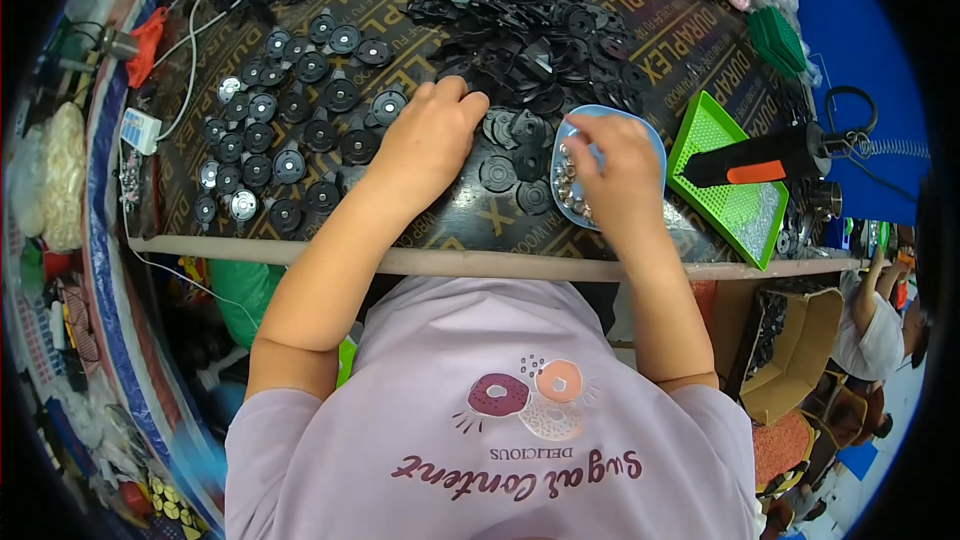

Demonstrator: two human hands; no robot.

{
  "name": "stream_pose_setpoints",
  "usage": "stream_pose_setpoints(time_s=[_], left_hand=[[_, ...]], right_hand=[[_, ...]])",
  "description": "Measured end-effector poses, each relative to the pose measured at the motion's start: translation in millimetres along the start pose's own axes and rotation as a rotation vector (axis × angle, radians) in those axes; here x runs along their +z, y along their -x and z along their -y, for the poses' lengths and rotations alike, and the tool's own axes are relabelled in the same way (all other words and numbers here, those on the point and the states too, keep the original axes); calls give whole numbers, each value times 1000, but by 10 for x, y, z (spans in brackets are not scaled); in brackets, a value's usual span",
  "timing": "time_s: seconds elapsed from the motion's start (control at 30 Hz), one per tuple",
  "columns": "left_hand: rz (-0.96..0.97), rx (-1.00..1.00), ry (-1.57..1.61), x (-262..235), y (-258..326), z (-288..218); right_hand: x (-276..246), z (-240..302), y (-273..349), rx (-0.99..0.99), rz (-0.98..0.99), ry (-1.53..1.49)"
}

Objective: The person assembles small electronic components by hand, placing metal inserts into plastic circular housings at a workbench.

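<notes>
My left hand (428,138) is on the table, its fingers bent and pressed together beside the black pile; what they hold, if anything, is hidden. Just right of it lie several flat black round plastic parts (498,174), some overlapping. Over the light blue tray (657,145) is my right hand (622,168), thumb and fingers drawn toward each other. Small shiny metal pieces (568,185) lie along the tray's left side. Nothing can be made out between the right fingertips. To the left, black round parts with metal discs (258,136) are spread in loose rows.
A heap of black plastic parts (540,35) covers the table's far side. On the right are a green perforated tray (715,130) and a black-and-orange tool (755,165) on a coiled cord. A white cable (190,70) runs along the left edge. An open cardboard box (800,360) stands below right.
</notes>
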State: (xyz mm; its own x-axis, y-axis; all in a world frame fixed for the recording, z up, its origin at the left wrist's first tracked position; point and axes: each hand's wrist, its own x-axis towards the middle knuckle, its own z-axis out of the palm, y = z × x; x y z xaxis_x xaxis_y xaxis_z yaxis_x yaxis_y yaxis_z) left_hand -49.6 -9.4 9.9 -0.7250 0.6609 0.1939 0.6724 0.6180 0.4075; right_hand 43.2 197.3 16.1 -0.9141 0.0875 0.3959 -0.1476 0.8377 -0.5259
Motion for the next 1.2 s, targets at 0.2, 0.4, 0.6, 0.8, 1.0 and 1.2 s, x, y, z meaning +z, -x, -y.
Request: stream_pose_setpoints(time_s=[0.2,0.4,0.6,0.8,1.0,1.2], left_hand=[[-119,-125,296,-94,-8,-16],[-69,-457,1109,-30,29,-63],[-70,-546,1435,40,112,-167],[-88,-544,1402,134,140,-355],[5,-373,1203,300,102,-481],[0,-351,1174,381,13,-577]], right_hand=[[-310,-262,74,110,234,-5],[-218,-188,132,143,259,59],[-147,-165,181,109,277,147],[-149,-221,157,383,210,-260],[-149,-197,246,159,248,-5],[-107,-187,257,330,190,-162]])
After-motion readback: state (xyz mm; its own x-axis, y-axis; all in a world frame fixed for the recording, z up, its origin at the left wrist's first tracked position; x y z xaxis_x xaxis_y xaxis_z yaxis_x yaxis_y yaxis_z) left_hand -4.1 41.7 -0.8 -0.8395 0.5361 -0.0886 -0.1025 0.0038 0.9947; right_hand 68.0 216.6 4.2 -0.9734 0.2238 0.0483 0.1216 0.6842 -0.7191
